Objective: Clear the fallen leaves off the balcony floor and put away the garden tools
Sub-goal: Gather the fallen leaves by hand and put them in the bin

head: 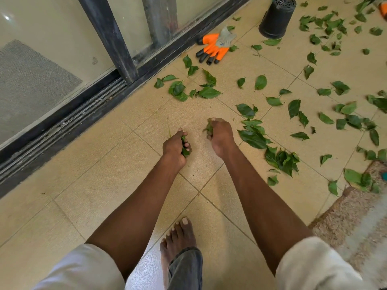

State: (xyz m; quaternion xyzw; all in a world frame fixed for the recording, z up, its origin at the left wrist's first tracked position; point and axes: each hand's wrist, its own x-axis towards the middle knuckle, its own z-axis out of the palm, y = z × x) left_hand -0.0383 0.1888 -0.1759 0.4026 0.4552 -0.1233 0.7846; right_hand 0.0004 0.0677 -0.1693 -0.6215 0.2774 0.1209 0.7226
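Observation:
Green fallen leaves (253, 138) lie scattered over the beige tiled balcony floor (100, 174), thickest to the right and far right. My left hand (174, 146) is low over the tiles and grips a small bunch of leaves. My right hand (221, 135) is a little further ahead and also grips a clump of leaves. An orange and grey garden glove (215, 46) lies on the floor by the door track. A black plastic plant pot (276, 17) stands upside down at the far end.
A sliding glass door with a dark metal frame and track (69, 120) runs along the left. A brown mat (351, 216) lies at the right edge. My bare foot (178, 235) stands on the tiles between my arms. An orange object (383, 8) shows at the top right corner.

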